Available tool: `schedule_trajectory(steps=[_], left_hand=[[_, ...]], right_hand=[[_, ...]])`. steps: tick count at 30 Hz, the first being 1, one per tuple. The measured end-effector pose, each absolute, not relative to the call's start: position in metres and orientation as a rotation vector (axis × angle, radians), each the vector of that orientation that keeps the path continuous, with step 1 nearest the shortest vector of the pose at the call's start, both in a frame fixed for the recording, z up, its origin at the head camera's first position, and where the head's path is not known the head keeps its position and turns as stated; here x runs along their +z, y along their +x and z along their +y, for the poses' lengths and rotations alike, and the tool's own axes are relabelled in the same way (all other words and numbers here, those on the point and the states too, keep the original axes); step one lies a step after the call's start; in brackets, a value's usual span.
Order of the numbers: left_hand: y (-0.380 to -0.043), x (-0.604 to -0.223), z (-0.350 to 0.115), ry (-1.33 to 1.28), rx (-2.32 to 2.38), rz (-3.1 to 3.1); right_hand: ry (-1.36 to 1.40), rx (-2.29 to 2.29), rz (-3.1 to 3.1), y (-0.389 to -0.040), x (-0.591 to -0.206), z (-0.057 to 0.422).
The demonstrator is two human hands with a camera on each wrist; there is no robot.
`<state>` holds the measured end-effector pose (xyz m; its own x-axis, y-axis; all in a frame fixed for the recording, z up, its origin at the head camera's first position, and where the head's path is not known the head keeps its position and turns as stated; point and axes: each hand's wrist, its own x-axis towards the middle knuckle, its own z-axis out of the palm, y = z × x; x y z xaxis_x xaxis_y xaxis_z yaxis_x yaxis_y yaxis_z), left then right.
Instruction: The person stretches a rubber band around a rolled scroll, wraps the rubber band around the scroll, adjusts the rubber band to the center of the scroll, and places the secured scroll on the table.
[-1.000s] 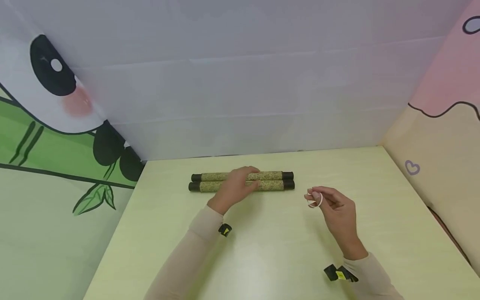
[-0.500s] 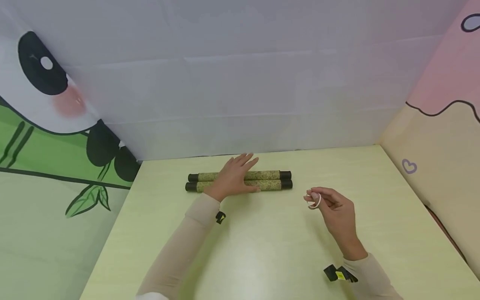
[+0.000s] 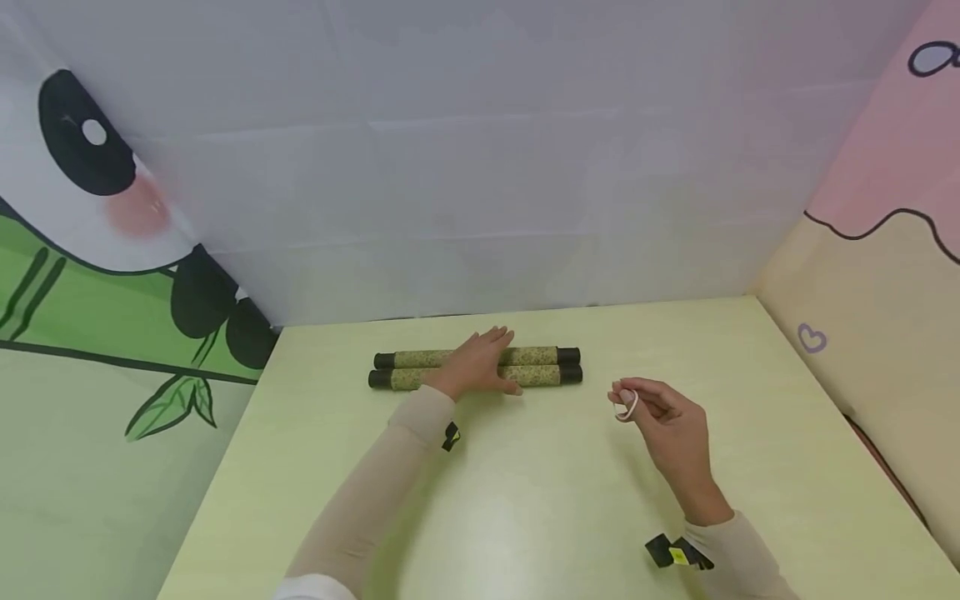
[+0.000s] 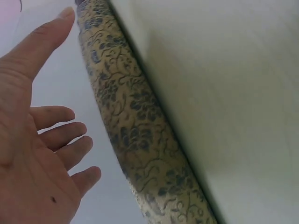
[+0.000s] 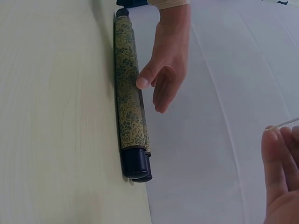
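Observation:
Two rolled-up scrolls lie side by side on the table: a rear scroll (image 3: 528, 357) and a front scroll (image 3: 538, 376), both with a yellowish floral pattern and black ends. Over their middle hovers my left hand (image 3: 474, 368), its fingers fairly straight and the thumb spread toward the near side. In the left wrist view, a gap shows between that hand and the patterned scroll (image 4: 135, 116). To the right of the scrolls, my right hand (image 3: 681, 437) pinches a thin white elastic band (image 3: 636, 406) between thumb and fingers, above the table.
The pale yellow table (image 3: 510, 500) meets a white cloth backdrop (image 3: 480, 183) just behind the scrolls. Painted panels stand at both sides, a green and white one (image 3: 112, 300) on the left and a pink and cream one (image 3: 885, 250) on the right.
My left hand has loosened from the scrolls, and its fingers have straightened and spread above them. The right hand keeps the band in about the same place.

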<state>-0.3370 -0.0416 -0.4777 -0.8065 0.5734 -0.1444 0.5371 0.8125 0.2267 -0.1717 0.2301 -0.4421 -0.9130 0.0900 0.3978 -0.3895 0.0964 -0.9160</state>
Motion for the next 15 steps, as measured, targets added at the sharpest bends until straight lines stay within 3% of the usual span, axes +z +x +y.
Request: schedule_trajectory(steps=[15], left_hand=[[-0.337,-0.503,-0.039,0.808,0.190,2.765]], right_hand=[[0.267,1.890,-2.008,-0.168,-0.443,0.231]])
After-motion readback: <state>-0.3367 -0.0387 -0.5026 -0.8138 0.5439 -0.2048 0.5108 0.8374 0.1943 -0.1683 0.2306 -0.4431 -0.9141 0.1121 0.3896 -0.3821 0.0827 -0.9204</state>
